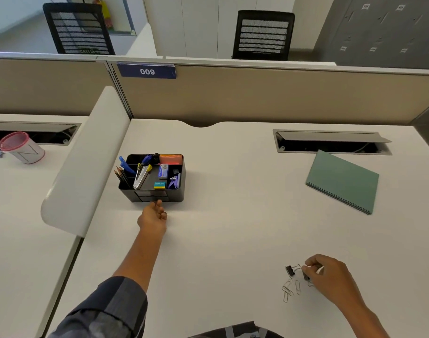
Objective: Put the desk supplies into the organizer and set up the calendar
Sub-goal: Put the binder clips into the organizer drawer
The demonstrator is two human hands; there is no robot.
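Reaching forward, the left hand [153,215] has its fingertips at the lower front of the black organizer [152,192], fingers loosely curled and gripping nothing that can be seen. The organizer's left slots hold pencils [121,175] and blue pens [125,164]; next to them a pair of scissors [140,175] leans with its blue handles up. An orange pad [170,159] stands in the back section, a small blue box [163,171] and a teal eraser [159,185] lie in the middle tray, and a purple tool [174,181] sits in the right compartment.

The right hand [329,274] is closed down on the desk [233,228] near its front edge, pinching something dark; what exactly, I cannot tell. Just left of it lie a black binder clip [290,270] and loose paper clips [290,289].

A green spiral-bound calendar [342,182] lies flat, well to the right, below the cable slot [333,142]. Bare desktop spans between organizer, calendar and clips. A white divider [86,162] bounds the left side.
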